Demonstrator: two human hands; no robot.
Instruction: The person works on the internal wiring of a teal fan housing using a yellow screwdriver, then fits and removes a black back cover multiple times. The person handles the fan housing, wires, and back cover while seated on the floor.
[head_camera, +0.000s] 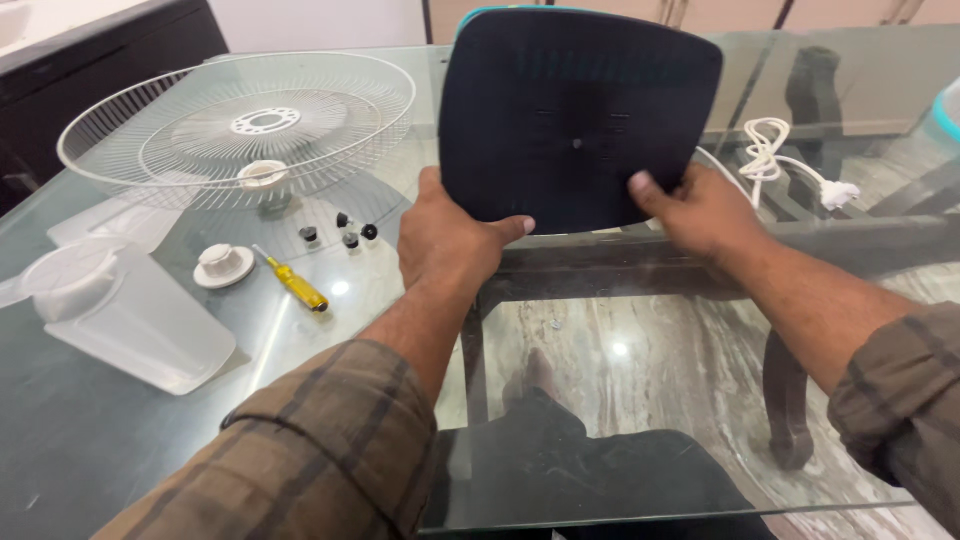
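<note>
Both of my hands hold a dark square fan base (575, 115) with rounded corners and a teal rim, tilted up above the glass table (640, 370) so its underside faces me. My left hand (445, 240) grips its lower left edge, thumb on the underside. At the lower right edge my right hand (700, 215) grips it the same way. A white power cord with a plug (785, 160) trails off to the right of the base.
Two white wire fan grilles (240, 125) lie stacked at the far left. Near them are several small black knobs (340, 230), a yellow-handled screwdriver (293, 283), a white round cap (223, 265) and a translucent fan blade (120, 310). Table legs show through the glass.
</note>
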